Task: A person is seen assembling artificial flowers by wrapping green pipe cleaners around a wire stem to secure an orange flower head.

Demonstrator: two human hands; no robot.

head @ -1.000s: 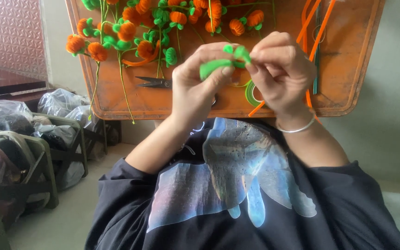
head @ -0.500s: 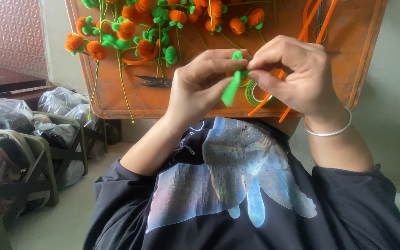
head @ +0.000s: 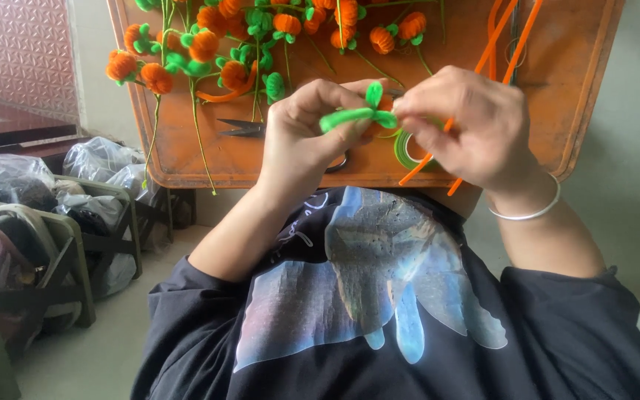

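Pinching one green pipe cleaner (head: pixel 350 116), two hands (head: pixel 301 141) (head: pixel 475 122).

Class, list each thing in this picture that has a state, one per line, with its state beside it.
green pipe cleaner: bent into small loops, pinched by both hands
left hand: closed on the pipe cleaner
right hand: fingertips pinching its looped end
scissors: lying on the tray, blades shut
orange pipe cleaners: loose, straight
green tape roll: flat on the tray

a worn orange tray (head: pixel 572 96) carries small orange pipe-cleaner pumpkins (head: pixel 209 44) on green stems, scissors (head: pixel 242 128), green tape (head: pixel 407 150) and orange pipe cleaners (head: pixel 516 44).
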